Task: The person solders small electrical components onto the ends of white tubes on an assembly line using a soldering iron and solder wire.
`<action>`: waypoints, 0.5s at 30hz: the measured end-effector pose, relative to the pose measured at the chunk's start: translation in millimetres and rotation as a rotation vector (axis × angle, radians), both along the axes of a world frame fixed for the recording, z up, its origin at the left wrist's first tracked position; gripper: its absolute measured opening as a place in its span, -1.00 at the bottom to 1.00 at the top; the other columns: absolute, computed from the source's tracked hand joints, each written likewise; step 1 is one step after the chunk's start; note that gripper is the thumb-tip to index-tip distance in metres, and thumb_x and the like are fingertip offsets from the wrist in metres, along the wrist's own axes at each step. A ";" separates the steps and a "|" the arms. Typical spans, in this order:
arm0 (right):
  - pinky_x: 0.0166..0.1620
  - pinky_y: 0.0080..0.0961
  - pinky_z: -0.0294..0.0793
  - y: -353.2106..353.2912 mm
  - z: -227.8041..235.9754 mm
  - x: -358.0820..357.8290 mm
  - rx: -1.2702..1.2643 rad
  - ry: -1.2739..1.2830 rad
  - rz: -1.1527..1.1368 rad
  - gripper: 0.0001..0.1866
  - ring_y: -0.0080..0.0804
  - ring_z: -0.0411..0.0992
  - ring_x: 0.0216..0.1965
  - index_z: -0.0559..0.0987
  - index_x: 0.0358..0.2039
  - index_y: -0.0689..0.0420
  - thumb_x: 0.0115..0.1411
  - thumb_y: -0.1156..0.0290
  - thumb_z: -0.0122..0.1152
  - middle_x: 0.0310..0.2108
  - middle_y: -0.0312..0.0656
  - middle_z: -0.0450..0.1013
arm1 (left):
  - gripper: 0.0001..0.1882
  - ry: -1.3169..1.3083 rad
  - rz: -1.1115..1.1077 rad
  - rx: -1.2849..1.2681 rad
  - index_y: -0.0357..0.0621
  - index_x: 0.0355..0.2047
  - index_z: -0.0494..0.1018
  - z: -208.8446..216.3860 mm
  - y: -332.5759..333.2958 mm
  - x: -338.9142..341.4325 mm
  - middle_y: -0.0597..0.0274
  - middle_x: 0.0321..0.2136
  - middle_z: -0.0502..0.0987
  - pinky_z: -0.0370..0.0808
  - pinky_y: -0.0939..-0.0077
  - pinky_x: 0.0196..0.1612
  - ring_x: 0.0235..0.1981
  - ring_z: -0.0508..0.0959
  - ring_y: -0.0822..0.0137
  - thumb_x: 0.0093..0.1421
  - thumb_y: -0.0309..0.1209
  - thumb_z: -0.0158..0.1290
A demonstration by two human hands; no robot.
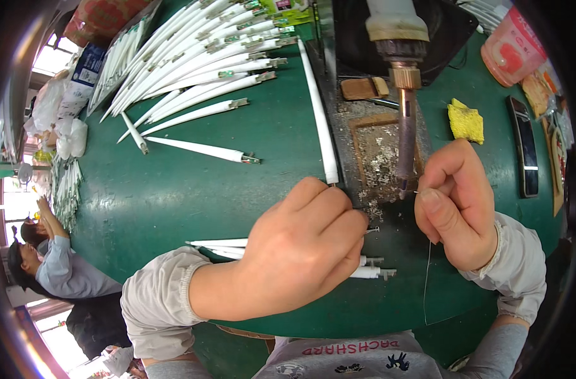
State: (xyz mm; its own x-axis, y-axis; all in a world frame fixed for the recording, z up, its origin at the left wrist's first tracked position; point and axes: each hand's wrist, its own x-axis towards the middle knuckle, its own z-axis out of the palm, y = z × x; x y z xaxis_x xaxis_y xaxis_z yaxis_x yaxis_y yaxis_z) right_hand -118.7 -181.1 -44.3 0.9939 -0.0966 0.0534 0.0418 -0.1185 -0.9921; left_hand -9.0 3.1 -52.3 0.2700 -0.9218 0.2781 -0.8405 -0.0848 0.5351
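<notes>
My right hand (458, 205) pinches a thin solder wire (428, 278) between thumb and forefinger. One end of the wire points at the tip of an upright soldering iron (406, 136), and the rest hangs down toward the table's near edge. My left hand (300, 246) is closed, left of the iron's tip. Its fingertips are turned away, so what they grip is hidden. Just beyond its knuckles lies the wide end of a long white tapered stick (317, 107). Below the hand, several more white sticks (367, 272) with small metal ends lie partly covered.
A large pile of white sticks (199, 60) with small circuit boards fills the back left. Solder scraps lie in a shallow tray (356, 148) under the iron. A yellow sponge (466, 122), phone (522, 148) and pink cup (512, 50) stand right. Another person (67, 268) works at far left.
</notes>
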 end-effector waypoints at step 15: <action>-0.64 -0.73 0.09 3.3 4.7 3.0 -0.086 0.031 0.070 -0.86 -0.75 0.20 -0.72 0.32 -0.43 0.19 0.05 0.54 0.12 -0.72 -0.38 0.30 | -0.74 -0.357 0.179 0.365 -0.24 -0.37 0.37 38.5 29.2 70.1 0.12 -0.38 0.39 0.33 0.35 -0.22 -0.28 0.40 0.13 -0.14 -0.60 0.12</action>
State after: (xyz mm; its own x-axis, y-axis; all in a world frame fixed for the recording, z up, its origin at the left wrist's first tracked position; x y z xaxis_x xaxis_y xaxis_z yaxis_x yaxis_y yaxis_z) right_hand -115.7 -177.9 -39.5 0.9994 -0.0229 0.0275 0.0223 -0.2011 -0.9793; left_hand 61.1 32.3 -13.8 0.3792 -0.9239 0.0518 -0.9201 -0.3704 0.1276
